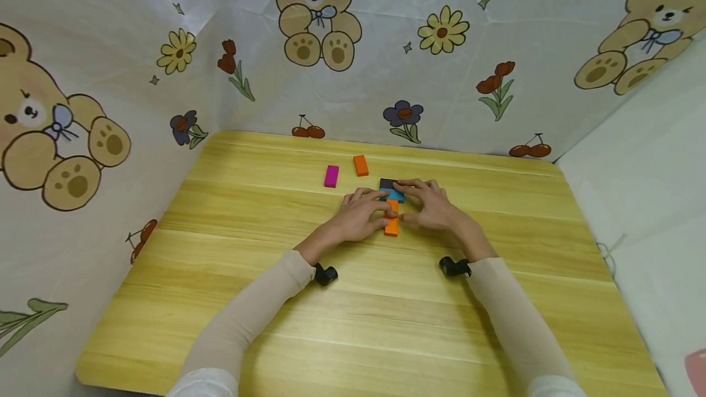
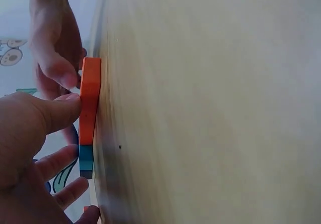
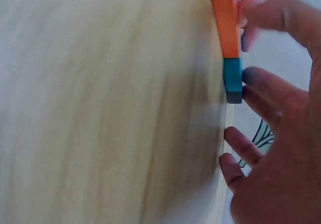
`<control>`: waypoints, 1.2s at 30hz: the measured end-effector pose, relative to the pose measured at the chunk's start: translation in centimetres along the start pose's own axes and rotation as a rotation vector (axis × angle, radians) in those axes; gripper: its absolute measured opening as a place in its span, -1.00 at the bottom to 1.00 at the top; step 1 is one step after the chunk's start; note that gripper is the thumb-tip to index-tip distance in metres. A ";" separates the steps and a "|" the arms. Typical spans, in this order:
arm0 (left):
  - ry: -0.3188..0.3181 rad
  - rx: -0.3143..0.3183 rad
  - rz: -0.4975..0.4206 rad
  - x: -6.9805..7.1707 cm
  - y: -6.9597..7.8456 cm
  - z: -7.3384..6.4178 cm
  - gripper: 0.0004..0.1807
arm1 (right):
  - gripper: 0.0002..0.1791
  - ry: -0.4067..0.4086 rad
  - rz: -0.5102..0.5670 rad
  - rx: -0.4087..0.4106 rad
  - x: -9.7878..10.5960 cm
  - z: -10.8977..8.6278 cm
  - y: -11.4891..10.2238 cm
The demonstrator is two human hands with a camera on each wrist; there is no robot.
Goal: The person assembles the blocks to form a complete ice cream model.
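Note:
An orange block (image 1: 391, 228) lies lengthwise on the wooden table, its far end at a blue block (image 1: 392, 195) set crosswise. Behind the blue one is a dark block (image 1: 388, 183). With thumb and index finger, my left hand (image 1: 361, 216) pinches the orange block at its upper edges; another finger reaches to the blue block. My right hand (image 1: 436, 206) is opposite, fingers extended, its index fingertip at the dark block and its thumb close beside the orange one. In the right wrist view, the right hand (image 3: 281, 113) has fingertips along the blue and dark blocks' upper edge.
A magenta block (image 1: 331, 176) and another orange block (image 1: 361, 165) lie farther back, left of the row. The wooden table (image 1: 358, 329) ends at a cloth backdrop (image 1: 231, 5) printed with bears and flowers. Small black wrist cameras (image 1: 454, 266) hang under both sleeves.

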State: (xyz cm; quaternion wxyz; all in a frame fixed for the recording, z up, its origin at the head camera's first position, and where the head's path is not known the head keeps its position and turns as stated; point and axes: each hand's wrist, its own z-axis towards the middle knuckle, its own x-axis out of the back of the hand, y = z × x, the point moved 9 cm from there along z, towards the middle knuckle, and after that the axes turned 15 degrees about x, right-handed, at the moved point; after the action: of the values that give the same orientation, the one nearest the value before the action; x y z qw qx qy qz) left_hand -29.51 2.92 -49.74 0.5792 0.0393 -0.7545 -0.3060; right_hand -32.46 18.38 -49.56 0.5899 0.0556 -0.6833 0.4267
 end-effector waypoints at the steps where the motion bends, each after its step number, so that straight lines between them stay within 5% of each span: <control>1: 0.001 0.002 -0.004 0.1 -0.1 0.0 -0.82 | -0.06 -0.009 0.021 -0.009 -0.1 -0.2 0.1; 7: -0.003 -0.003 -0.002 0.1 -0.1 0.0 -0.78 | 0.14 -0.033 0.031 -0.028 -0.5 -0.6 0.1; 18: -0.041 -0.031 -0.010 0.2 -0.3 0.2 -0.71 | 0.14 -0.003 0.023 -0.012 -0.6 -0.6 -0.3; 26: -0.060 -0.030 -0.137 1.1 -0.7 0.5 -0.67 | 0.13 0.005 0.039 -0.020 -0.4 -0.8 -0.3; 31: 0.082 0.080 -0.181 3.2 -1.9 1.3 -0.70 | 0.15 0.001 0.029 -0.035 -0.4 -0.8 -0.1; 36: 0.281 0.226 -0.092 6.0 -3.9 2.3 -0.74 | 0.16 -0.005 0.030 -0.040 -0.2 -0.6 -0.3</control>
State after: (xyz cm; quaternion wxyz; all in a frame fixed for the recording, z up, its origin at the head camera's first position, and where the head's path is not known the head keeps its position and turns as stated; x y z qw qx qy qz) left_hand -34.71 -1.71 -46.94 0.6561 0.1811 -0.6933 -0.2369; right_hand -31.77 18.53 -49.66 0.5829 0.0347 -0.6937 0.4216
